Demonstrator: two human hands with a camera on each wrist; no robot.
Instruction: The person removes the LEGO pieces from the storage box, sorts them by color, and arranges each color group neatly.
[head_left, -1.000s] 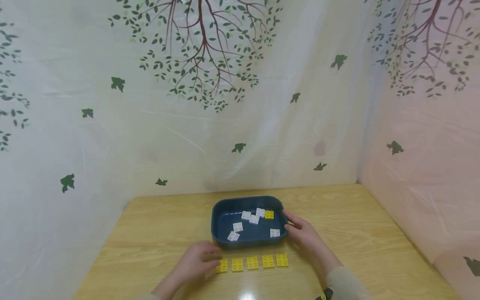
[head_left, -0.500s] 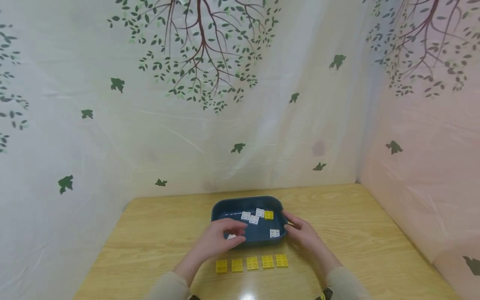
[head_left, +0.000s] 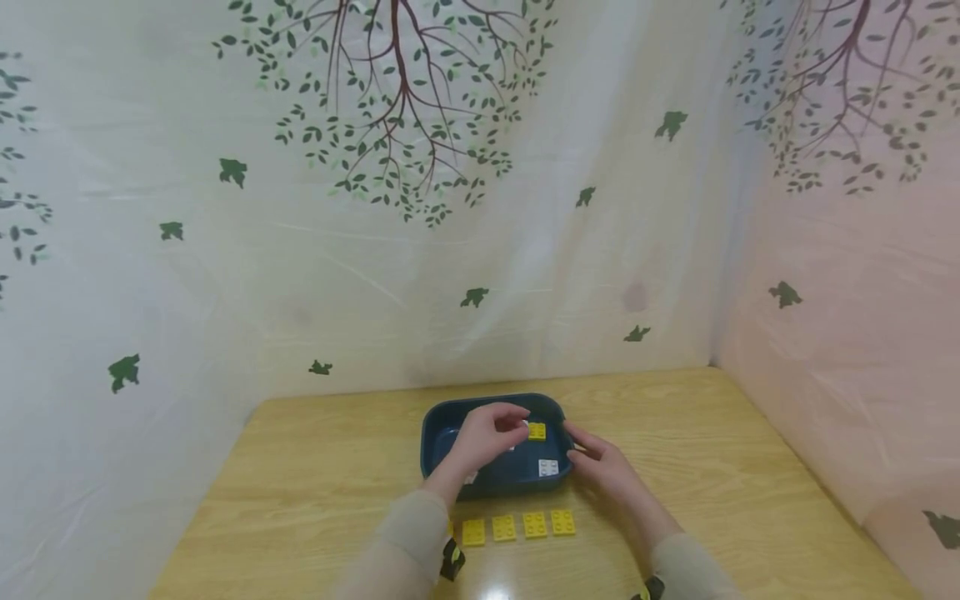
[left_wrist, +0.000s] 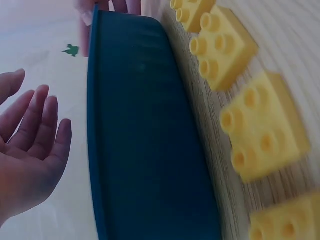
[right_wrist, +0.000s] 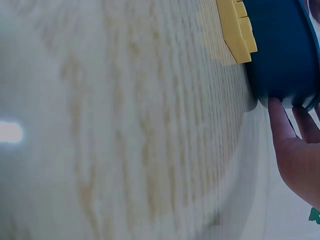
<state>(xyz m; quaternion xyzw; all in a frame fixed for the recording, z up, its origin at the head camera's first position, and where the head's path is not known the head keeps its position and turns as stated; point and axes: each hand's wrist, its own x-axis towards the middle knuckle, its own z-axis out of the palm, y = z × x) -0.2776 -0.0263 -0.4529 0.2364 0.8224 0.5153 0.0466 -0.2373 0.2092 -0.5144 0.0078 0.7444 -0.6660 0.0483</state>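
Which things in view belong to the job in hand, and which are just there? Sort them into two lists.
Likely part of the job:
blue tray
white blocks in it
yellow block in it
row of yellow blocks
left hand
right hand

Likely just there:
table
leaf-patterned sheet

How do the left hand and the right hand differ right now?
The left hand is over the tray; the right hand is at its right end. The left hand shows no contact with the tray; the right hand touches it from outside. Both are bare, beyond pale sleeves.
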